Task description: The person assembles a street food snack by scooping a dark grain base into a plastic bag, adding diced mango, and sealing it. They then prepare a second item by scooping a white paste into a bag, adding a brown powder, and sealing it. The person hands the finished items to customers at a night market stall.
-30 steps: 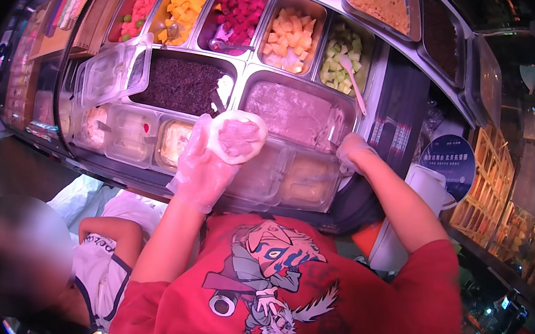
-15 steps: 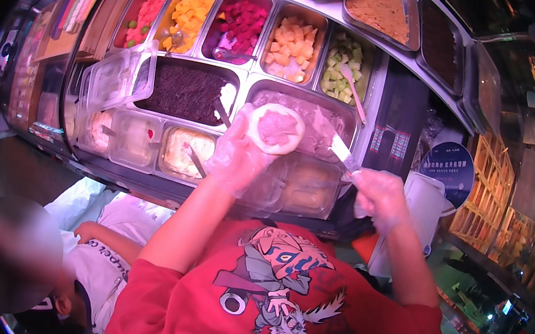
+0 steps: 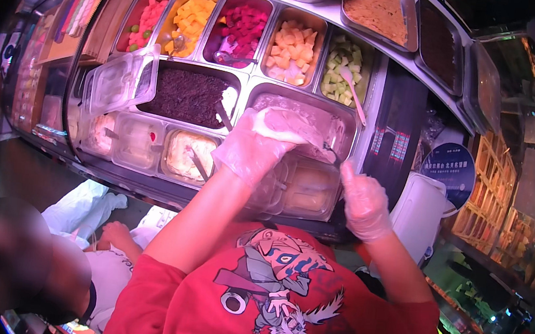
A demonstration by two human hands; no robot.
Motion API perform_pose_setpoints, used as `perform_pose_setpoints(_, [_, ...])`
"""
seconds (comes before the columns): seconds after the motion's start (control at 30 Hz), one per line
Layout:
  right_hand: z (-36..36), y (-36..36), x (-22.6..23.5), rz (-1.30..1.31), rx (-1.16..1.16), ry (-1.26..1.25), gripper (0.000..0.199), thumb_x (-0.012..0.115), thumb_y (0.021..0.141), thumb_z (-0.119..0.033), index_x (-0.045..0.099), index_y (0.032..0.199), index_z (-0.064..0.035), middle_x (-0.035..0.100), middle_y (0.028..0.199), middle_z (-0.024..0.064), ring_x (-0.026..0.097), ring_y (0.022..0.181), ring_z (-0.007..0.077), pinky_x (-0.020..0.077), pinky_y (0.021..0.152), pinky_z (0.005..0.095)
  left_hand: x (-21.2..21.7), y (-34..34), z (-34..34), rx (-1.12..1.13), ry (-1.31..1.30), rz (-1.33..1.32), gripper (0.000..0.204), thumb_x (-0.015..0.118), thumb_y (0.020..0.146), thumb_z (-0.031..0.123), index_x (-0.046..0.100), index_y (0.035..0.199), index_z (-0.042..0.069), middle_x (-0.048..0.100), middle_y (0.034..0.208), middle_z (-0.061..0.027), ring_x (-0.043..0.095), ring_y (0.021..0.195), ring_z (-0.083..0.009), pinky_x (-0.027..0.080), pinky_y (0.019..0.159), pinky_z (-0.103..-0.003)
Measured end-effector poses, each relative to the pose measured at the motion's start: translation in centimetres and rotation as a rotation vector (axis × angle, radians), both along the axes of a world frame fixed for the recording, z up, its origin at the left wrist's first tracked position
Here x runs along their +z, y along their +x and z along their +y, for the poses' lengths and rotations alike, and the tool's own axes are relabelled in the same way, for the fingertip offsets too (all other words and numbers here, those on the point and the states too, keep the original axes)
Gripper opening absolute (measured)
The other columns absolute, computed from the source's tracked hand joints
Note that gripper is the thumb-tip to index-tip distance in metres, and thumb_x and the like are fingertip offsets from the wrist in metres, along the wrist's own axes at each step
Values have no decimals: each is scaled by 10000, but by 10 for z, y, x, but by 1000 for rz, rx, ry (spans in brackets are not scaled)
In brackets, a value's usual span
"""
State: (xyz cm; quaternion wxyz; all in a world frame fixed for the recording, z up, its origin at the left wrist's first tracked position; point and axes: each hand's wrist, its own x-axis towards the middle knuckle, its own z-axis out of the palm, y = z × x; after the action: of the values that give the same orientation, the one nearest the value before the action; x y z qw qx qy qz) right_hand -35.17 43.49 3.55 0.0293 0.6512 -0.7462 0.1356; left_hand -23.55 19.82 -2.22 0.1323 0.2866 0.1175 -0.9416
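A white, round dough wrapper (image 3: 263,127) with pale purple paste (image 3: 289,123) on it lies in my gloved left hand (image 3: 250,154). It is tilted over the pan of purple paste (image 3: 341,116), and the fingers beneath it are mostly hidden. My gloved right hand (image 3: 366,206) is closed round the handle of a spatula (image 3: 333,153) at the near right corner of that pan. Much of the spatula is hidden by the hand, and its blade is hard to make out.
Beyond stand several pans of diced fruit, one with mango (image 3: 193,17), one with a pink spoon (image 3: 353,94). Left of the paste is a pan of dark crumbly filling (image 3: 186,95). Tubs of cream (image 3: 190,151) sit nearer. Another person's hand (image 3: 116,235) shows at lower left.
My left hand has tilted the wrapper, which was facing up, and moved it slightly right. My right hand has turned, and the spatula has dropped toward the pan's near right corner.
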Motion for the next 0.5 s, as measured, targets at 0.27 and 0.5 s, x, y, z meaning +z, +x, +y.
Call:
perform_pose_setpoints(0.27, [9,-21,10,-108,-291,82,415,574,811,62,619,1223,30,638,863,184,633,739,348,506,659,438,-16,26,-12,132,-173,275,661,379,1025,546,462,1376,-7,534,1364,-254,499,1270,-475,335,1100,-679])
perform_pose_setpoints(0.5, [-18,-79,-123,-2,-485,625,147,604,825,-101,743,849,-63,707,874,203,702,846,382,560,729,468,15,64,5,-12,-256,219,745,527,969,570,411,1432,-1,533,1390,-206,513,1296,-380,391,1100,-596])
